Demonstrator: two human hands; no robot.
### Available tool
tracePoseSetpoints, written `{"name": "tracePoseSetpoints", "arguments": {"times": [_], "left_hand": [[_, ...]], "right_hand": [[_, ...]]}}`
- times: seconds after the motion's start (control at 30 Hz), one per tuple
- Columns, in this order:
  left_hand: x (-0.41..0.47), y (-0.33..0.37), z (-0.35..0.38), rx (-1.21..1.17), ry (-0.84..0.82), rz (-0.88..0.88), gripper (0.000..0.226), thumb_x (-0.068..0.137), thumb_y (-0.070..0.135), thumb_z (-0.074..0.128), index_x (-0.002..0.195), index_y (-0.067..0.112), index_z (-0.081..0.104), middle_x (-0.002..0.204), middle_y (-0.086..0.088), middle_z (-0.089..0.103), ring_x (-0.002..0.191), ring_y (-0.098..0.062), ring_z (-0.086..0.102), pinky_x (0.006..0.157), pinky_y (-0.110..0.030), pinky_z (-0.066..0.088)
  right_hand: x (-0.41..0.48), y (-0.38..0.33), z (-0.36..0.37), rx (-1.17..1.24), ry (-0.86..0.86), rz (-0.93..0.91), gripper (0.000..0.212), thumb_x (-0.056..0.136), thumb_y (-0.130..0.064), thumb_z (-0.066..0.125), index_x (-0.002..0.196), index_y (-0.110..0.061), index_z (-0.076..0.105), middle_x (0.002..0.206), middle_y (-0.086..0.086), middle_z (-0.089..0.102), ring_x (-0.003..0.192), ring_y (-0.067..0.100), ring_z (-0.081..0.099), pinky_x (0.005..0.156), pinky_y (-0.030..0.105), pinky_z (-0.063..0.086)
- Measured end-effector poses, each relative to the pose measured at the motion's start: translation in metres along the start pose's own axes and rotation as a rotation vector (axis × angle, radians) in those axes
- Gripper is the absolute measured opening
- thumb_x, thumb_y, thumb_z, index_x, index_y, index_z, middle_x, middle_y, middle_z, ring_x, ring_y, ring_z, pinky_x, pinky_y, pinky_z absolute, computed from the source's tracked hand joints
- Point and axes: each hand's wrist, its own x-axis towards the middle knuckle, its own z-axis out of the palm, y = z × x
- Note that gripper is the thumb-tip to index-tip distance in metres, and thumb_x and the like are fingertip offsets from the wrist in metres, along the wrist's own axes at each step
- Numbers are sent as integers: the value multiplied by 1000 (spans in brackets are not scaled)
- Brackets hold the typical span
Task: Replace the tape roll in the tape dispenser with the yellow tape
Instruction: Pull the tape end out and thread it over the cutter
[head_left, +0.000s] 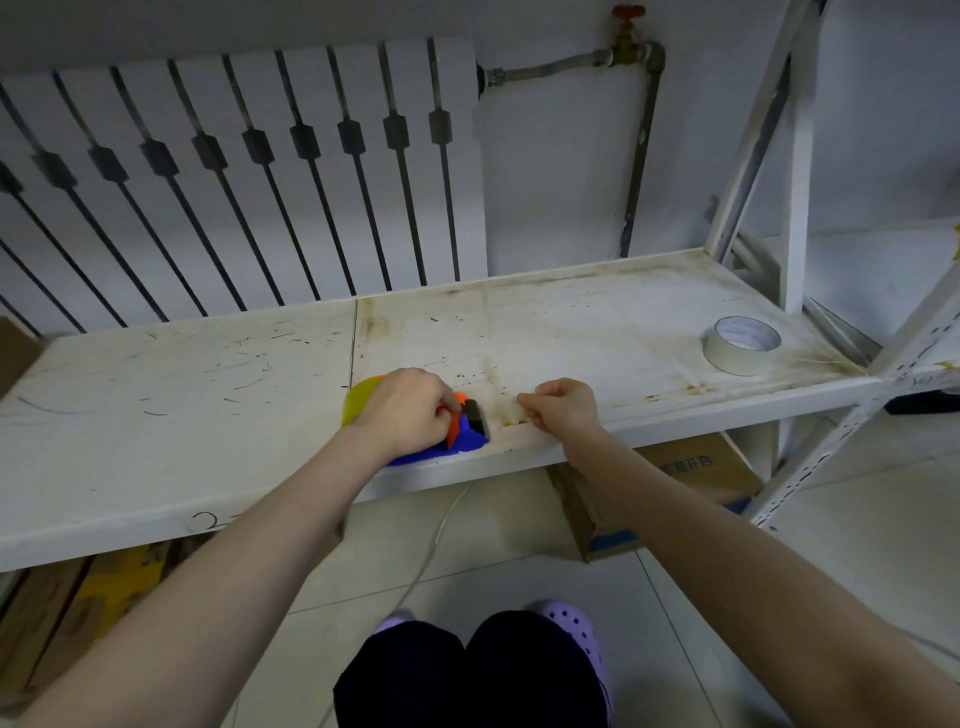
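Our left hand (402, 410) grips the dispenser (457, 436) holding yellow tape (361, 400), right hand (563, 405) at 3 o'clock pinches the tape end (521, 399); spare roll (742, 345) far at 2.

My arms are bare to past the elbow, no sleeves, watch or rings on my hands (410, 410), and nearer me than the shelf (571, 332) I wear dark trousers (467, 675) and lilac perforated clogs (576, 631).

A stained white metal shelf (571, 306) stands before a white radiator (249, 171); pale floor tiles (519, 582) lie beneath it.
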Motion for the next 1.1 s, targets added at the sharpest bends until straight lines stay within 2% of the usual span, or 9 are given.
{"name": "tracePoseSetpoints", "arguments": {"times": [0.1,0.17,0.37,0.47,0.57,0.63,0.73,0.87,1.1], "left_hand": [[1,-1,0,23,-51,11,38,81,15,48,106,26,74,109,3,74,100,-21,64,86,-26,48],[0,-1,-2,28,-65,21,39,81,14,48,106,27,74,108,2,74,100,-21,64,88,-29,51],[0,0,-4,22,-67,27,38,80,12,47,103,26,75,108,0,73,101,-22,62,87,-28,48],[1,3,-6,22,-87,11,34,79,11,47,96,24,74,104,-3,71,97,-24,61,77,-26,41],[1,6,-8,38,-112,12,32,79,10,47,98,24,69,102,-5,68,96,-24,59,72,-25,35],[1,6,-9,54,-135,16,36,80,9,47,106,24,67,105,-5,66,98,-24,58,73,-26,37],[3,3,-6,108,-167,37,43,80,11,46,111,29,68,106,-5,67,100,-25,58,83,-31,44],[7,-1,2,232,-181,115,43,78,13,45,110,30,68,102,-2,67,99,-24,56,82,-31,39],[8,-5,7,358,-199,186,41,86,17,43,122,28,61,115,-3,60,108,-24,51,91,-35,39]], "right_hand": [[0,2,1,-51,7,-26,22,74,-6,73,76,-13,52,66,5,60,60,14,55,74,31,54],[1,1,2,-76,13,-44,22,73,-7,74,74,-15,53,69,5,61,64,16,57,78,33,55],[-2,-5,1,-133,4,-113,21,73,-3,72,71,-15,54,67,3,60,61,14,57,68,30,53],[-4,-8,2,-147,-6,-129,21,72,1,68,72,-14,54,70,5,61,64,16,58,69,32,54],[-6,-11,2,-156,-23,-160,19,73,3,65,71,-12,54,70,5,61,61,14,57,60,25,51],[-8,-12,2,-168,-32,-179,19,74,3,64,70,-12,53,66,4,59,58,12,56,57,23,48],[-9,-8,4,-207,-64,-188,19,72,2,65,69,-13,53,64,4,58,60,15,56,60,27,50],[-5,0,6,-204,-51,-158,21,73,1,67,70,-15,53,68,4,58,68,19,57,67,31,52],[-1,3,8,-181,45,-303,16,79,-11,68,77,-14,53,77,7,60,69,16,56,63,21,47]]}}
